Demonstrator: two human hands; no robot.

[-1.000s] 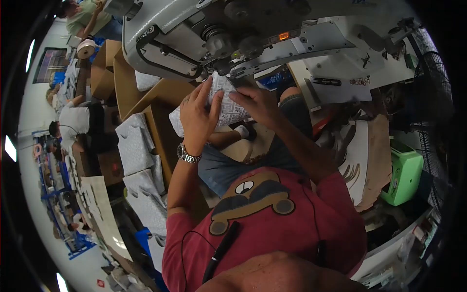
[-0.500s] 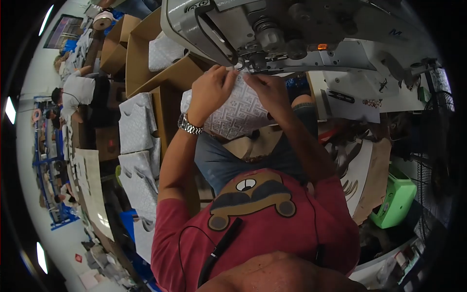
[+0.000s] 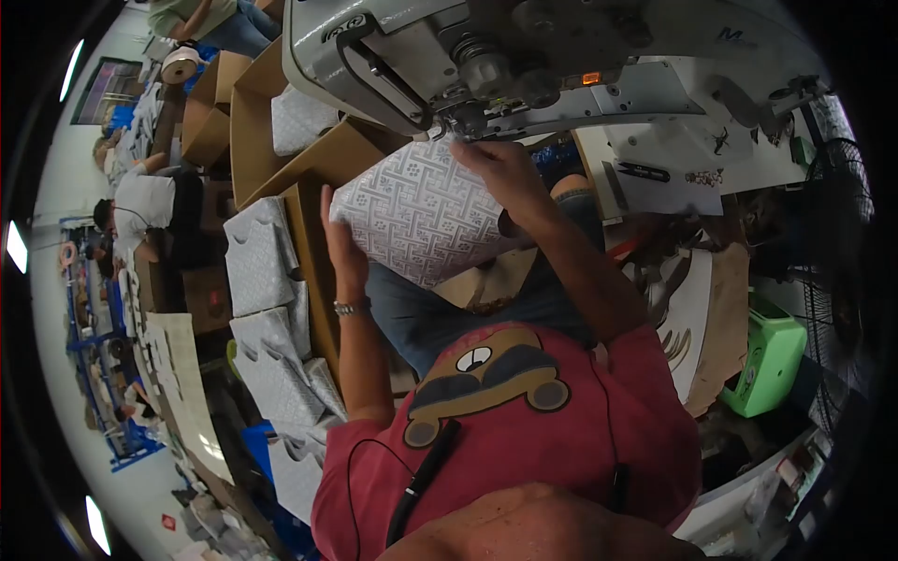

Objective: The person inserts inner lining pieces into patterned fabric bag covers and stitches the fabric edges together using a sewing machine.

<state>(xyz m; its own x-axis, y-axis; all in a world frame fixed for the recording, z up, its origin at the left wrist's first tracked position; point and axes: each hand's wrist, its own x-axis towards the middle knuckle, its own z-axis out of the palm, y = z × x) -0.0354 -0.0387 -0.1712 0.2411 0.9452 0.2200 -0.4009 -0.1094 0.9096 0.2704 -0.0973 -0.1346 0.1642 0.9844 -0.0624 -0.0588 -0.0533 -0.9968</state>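
Observation:
A silver-white fabric piece with a woven geometric pattern (image 3: 421,210) sits under the head of the sewing machine (image 3: 449,70), its top corner at the needle area. My right hand (image 3: 510,182) pinches its upper right edge close to the presser foot, fingertips partly hidden. Along the left edge of the fabric, my left hand (image 3: 344,248) is held upright with straight fingers, the palm side facing the cloth; whether it touches is hard to tell. A metal watch (image 3: 352,307) is on the left wrist.
Left of me, several similar patterned pieces (image 3: 257,257) lie stacked beside an open cardboard box (image 3: 262,103). On the right, the machine table (image 3: 603,154) carries a black pen-like tool (image 3: 644,172). A green plastic container (image 3: 769,360) stands lower right. Other people work at far left.
My left hand has let go near the needle and moved down and left to the fabric's side, its fingers straightening. The right hand stays at the upper edge. More of the patterned face shows.

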